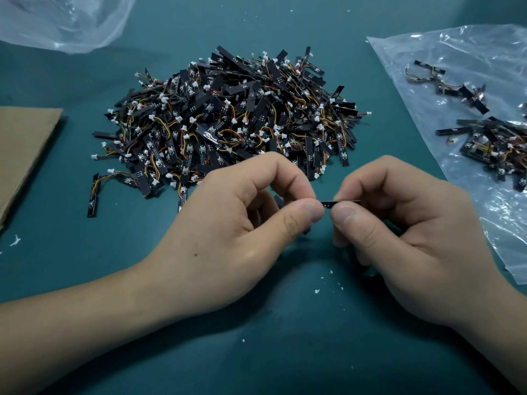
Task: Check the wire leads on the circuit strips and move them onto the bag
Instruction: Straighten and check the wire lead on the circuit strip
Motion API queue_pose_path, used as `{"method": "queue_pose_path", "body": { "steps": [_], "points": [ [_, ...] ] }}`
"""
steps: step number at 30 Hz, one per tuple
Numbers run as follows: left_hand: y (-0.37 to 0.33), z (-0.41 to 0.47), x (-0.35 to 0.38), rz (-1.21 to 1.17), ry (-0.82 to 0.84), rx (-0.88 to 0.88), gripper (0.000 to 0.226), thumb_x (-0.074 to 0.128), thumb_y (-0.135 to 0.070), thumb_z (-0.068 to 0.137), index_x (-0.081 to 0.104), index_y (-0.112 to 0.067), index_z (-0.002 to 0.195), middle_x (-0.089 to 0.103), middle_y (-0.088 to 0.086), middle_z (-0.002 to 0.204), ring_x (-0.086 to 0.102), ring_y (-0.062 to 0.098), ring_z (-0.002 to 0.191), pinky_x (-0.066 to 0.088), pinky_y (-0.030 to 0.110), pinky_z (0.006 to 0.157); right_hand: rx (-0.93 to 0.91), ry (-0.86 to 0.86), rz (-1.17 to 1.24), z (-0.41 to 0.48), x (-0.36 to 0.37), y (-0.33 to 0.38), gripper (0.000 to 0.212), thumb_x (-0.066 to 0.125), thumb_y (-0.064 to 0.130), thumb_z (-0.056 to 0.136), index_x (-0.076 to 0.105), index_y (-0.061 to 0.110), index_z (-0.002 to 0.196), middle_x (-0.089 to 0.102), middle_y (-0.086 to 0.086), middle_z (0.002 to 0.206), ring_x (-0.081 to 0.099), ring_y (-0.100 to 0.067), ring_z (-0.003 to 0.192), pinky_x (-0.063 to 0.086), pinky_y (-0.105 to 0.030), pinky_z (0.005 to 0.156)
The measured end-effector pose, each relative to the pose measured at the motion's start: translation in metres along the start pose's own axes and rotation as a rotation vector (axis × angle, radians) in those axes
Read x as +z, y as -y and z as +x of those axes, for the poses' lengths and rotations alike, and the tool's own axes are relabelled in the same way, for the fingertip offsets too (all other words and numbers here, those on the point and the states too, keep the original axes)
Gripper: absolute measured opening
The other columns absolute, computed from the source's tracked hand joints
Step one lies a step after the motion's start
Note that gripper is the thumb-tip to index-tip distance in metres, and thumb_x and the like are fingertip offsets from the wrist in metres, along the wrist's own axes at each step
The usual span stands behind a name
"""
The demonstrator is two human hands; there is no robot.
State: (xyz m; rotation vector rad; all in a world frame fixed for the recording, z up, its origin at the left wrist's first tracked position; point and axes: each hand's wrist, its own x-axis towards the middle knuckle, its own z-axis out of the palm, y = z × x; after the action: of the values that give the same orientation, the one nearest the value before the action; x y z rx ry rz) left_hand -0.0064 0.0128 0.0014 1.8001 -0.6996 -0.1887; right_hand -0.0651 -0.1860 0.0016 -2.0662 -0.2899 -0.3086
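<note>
circuit strip [339, 202]: long axis level, running left-right, seen edge-on | pinched at each end between thumb and forefinger of left hand [228, 238] and right hand [405, 232] | held above worktop [285, 352], just in front of pile of strips [228, 121] | bag [470, 109] right of pile, carrying some strips

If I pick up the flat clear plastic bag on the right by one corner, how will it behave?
The clear plastic bag looks thin and wrinkled, so it would probably sag limply rather than stay flat. The small black circuit strips with coloured wires lying loose on it would likely slide off. Its glossy film may also be slippery between fingers.
</note>
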Motion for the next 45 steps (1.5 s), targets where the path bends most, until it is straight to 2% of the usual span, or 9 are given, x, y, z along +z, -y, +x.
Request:
{"method": "queue_pose_path", "body": {
  "steps": [3, 7, 13, 16, 20, 22, 30, 36, 45],
  "points": [
    [0.0008, -0.0002, 0.0002, 0.035, 0.010, 0.007, 0.012, 0.068, -0.035, 0.091, 0.063, -0.026, 0.086, 0.058, -0.011, 0.058, 0.050, 0.009, 0.048, 0.038, 0.019, 0.047, -0.025, 0.013, -0.018, 0.0004, -0.0009, -0.0006, 0.010, 0.062, 0.031, 0.094, 0.060, 0.025, 0.086, 0.058, 0.000, 0.062, 0.053, -0.019, 0.049, 0.042, -0.034, 0.046],
    [0.0008, -0.0005, -0.0004, -0.018, 0.007, -0.006, 0.014, 0.068, -0.038, 0.089, 0.065, -0.025, 0.087, 0.063, 0.001, 0.063, 0.060, 0.026, 0.052, 0.048, 0.036, 0.046, -0.004, 0.015, 0.030, -0.0003, -0.0015, -0.0009, 0.008, 0.062, 0.033, 0.093, 0.060, 0.027, 0.088, 0.058, 0.000, 0.061, 0.052, -0.020, 0.048, 0.042, -0.036, 0.046],
    [0.0006, 0.0005, -0.0005, -0.049, 0.020, -0.012, 0.016, 0.068, -0.039, 0.088, 0.066, -0.023, 0.086, 0.064, 0.004, 0.064, 0.061, 0.028, 0.053, 0.048, 0.039, 0.046, 0.011, 0.026, 0.028, 0.0003, -0.0014, -0.0007, 0.011, 0.062, 0.034, 0.092, 0.061, 0.026, 0.085, 0.058, -0.001, 0.061, 0.052, -0.020, 0.048, 0.042, -0.038, 0.046],
    [0.0005, 0.0007, -0.0003, -0.037, 0.018, -0.011, 0.015, 0.068, -0.039, 0.088, 0.066, -0.024, 0.086, 0.065, 0.002, 0.067, 0.061, 0.028, 0.055, 0.049, 0.037, 0.048, 0.012, 0.040, 0.029, -0.0001, -0.0013, 0.0000, 0.010, 0.062, 0.034, 0.092, 0.060, 0.027, 0.085, 0.058, -0.003, 0.061, 0.052, -0.020, 0.048, 0.042, -0.037, 0.046],
    [0.0000, 0.0005, -0.0004, 0.005, 0.021, 0.002, 0.012, 0.069, -0.034, 0.091, 0.065, -0.024, 0.085, 0.062, -0.004, 0.064, 0.057, 0.021, 0.053, 0.045, 0.026, 0.048, 0.007, 0.054, 0.027, 0.0002, -0.0017, 0.0004, 0.010, 0.062, 0.033, 0.093, 0.059, 0.027, 0.085, 0.055, 0.002, 0.059, 0.049, -0.016, 0.047, 0.039, -0.024, 0.046],
    [0.0003, 0.0007, -0.0004, -0.002, 0.013, -0.003, 0.010, 0.068, -0.032, 0.091, 0.065, -0.024, 0.086, 0.062, -0.002, 0.064, 0.057, 0.022, 0.053, 0.045, 0.027, 0.047, 0.008, 0.049, 0.041, 0.0003, -0.0016, 0.0005, 0.010, 0.062, 0.032, 0.093, 0.059, 0.026, 0.086, 0.056, 0.003, 0.060, 0.050, -0.016, 0.048, 0.040, -0.022, 0.046],
    [0.0012, -0.0011, -0.0001, -0.052, 0.030, 0.003, 0.016, 0.067, -0.039, 0.089, 0.065, -0.023, 0.085, 0.060, 0.003, 0.061, 0.057, 0.029, 0.052, 0.046, 0.037, 0.047, 0.004, 0.068, 0.035, 0.0002, -0.0019, 0.0003, 0.010, 0.061, 0.034, 0.093, 0.059, 0.026, 0.086, 0.057, -0.003, 0.060, 0.050, -0.020, 0.047, 0.041, -0.035, 0.044],
    [0.0027, -0.0008, 0.0003, -0.040, 0.025, -0.002, 0.014, 0.066, -0.040, 0.089, 0.067, -0.026, 0.091, 0.060, 0.003, 0.061, 0.056, 0.024, 0.051, 0.045, 0.031, 0.046, 0.004, 0.078, 0.025, -0.0011, -0.0012, -0.0028, 0.008, 0.057, 0.035, 0.096, 0.055, 0.029, 0.090, 0.057, -0.009, 0.062, 0.050, -0.024, 0.047, 0.040, -0.040, 0.045],
    [0.0034, -0.0014, 0.0006, -0.014, -0.075, 0.033, 0.010, 0.073, -0.036, 0.088, 0.070, -0.027, 0.085, 0.062, -0.003, 0.059, 0.051, 0.017, 0.047, 0.038, 0.020, 0.046, -0.020, 0.039, 0.017, -0.0025, 0.0000, -0.0028, 0.007, 0.057, 0.037, 0.098, 0.056, 0.032, 0.095, 0.060, -0.003, 0.068, 0.053, -0.020, 0.051, 0.043, -0.035, 0.047]
  ]
}}
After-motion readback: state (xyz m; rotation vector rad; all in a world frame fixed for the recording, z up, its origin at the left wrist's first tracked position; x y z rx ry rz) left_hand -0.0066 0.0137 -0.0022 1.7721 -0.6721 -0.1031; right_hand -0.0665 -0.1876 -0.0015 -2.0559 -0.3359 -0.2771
